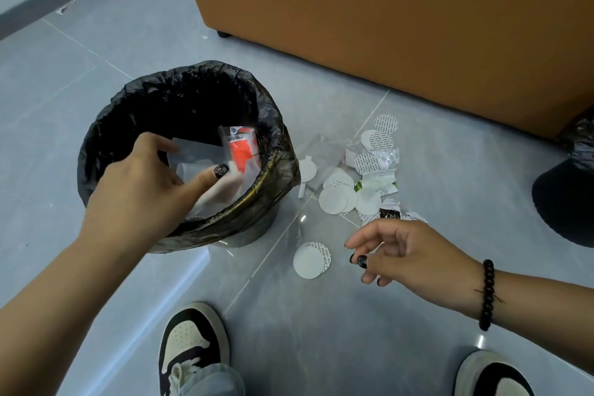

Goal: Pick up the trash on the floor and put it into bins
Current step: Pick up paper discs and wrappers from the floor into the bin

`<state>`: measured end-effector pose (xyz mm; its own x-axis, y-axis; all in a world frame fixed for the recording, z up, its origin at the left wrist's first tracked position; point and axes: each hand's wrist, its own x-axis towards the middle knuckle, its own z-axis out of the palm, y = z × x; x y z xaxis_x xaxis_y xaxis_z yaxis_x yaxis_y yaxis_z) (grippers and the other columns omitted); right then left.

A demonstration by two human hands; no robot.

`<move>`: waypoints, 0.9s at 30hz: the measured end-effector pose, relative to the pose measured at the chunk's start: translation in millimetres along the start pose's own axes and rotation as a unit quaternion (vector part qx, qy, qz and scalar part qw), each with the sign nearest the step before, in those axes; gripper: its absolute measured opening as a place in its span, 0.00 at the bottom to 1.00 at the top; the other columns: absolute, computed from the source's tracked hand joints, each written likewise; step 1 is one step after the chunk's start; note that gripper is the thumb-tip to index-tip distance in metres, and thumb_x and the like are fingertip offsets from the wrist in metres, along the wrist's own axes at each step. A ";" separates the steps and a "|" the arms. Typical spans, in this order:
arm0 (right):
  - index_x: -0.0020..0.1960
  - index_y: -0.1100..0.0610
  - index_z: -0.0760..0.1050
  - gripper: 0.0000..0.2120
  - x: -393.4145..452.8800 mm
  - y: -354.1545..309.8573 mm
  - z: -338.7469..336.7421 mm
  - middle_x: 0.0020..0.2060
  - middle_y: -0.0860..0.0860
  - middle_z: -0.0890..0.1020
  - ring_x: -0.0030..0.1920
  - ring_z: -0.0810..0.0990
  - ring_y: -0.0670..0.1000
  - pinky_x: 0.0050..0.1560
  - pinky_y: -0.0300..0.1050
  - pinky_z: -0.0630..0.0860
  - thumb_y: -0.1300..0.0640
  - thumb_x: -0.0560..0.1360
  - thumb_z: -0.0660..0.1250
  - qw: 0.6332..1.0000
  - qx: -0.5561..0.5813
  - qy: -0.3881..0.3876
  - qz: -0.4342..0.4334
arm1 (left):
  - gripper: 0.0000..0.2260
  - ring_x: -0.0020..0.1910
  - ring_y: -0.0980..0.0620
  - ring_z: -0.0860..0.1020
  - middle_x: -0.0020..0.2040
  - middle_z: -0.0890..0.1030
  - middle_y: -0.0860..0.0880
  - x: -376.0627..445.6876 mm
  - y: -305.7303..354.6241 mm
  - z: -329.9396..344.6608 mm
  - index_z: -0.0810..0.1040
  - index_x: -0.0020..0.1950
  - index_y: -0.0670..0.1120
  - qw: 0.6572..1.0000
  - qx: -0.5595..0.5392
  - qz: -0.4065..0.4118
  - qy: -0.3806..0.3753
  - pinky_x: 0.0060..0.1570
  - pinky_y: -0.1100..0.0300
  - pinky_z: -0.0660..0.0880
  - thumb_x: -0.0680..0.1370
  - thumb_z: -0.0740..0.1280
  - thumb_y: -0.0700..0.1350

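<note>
mostly white round seals (337, 199) litter floor; left hand (141, 183) spread, right hand (408, 254) loosely curled, empty.

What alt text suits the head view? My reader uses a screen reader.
A person's left hand hangs open over a black-lined bin while the right hand reaches toward white round seals littering the grey floor.

The bin (180, 151) stands on the floor (64, 138) ahead of me to the left, with wrappers (239, 151) lying inside it and my left hand (144, 183) over its near rim. To its right a heap of round seals (360, 177) lies on the floor before the cabinet (385, 16). One loose seal (311, 260) lies nearer me, just left of my right hand (405, 254), and my shoes (193, 344) are nearest.
</note>
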<state>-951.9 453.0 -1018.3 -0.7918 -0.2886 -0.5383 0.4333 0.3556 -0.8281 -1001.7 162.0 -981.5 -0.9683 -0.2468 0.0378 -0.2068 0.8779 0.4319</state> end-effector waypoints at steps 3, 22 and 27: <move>0.49 0.55 0.79 0.10 11.2 11.2 3.1 0.43 0.51 0.82 0.35 0.83 0.47 0.36 0.39 0.77 0.67 0.73 0.65 0.998 -0.046 -0.016 0.035 | 0.18 0.35 0.53 0.77 0.32 0.78 0.54 -12.3 7.7 3.0 0.71 0.53 0.51 0.997 -0.042 0.050 0.035 0.37 0.54 0.73 0.73 0.67 0.62; 0.71 0.58 0.58 0.35 130.7 85.9 103.2 0.65 0.58 0.63 0.63 0.66 0.59 0.56 0.51 0.71 0.60 0.69 0.71 0.820 -0.569 -0.021 0.064 | 0.07 0.28 0.54 0.70 0.27 0.66 0.55 -38.6 6.4 21.1 0.76 0.50 0.48 0.961 -0.038 0.275 -0.020 0.24 0.53 0.73 0.73 0.66 0.43; 0.61 0.57 0.67 0.22 123.8 99.7 81.3 0.58 0.55 0.69 0.60 0.69 0.55 0.54 0.45 0.72 0.61 0.70 0.71 0.874 -0.484 -0.012 0.042 | 0.05 0.29 0.56 0.68 0.31 0.66 0.57 -47.0 1.4 16.3 0.78 0.49 0.45 0.950 -0.059 0.306 -0.030 0.23 0.53 0.72 0.73 0.66 0.42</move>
<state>-971.8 380.4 -1180.2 -0.7599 -0.2398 -0.6043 -0.0871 0.9587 -0.2708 -958.8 181.6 -997.3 -0.9092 0.3219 0.2642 0.4108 0.7967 0.4432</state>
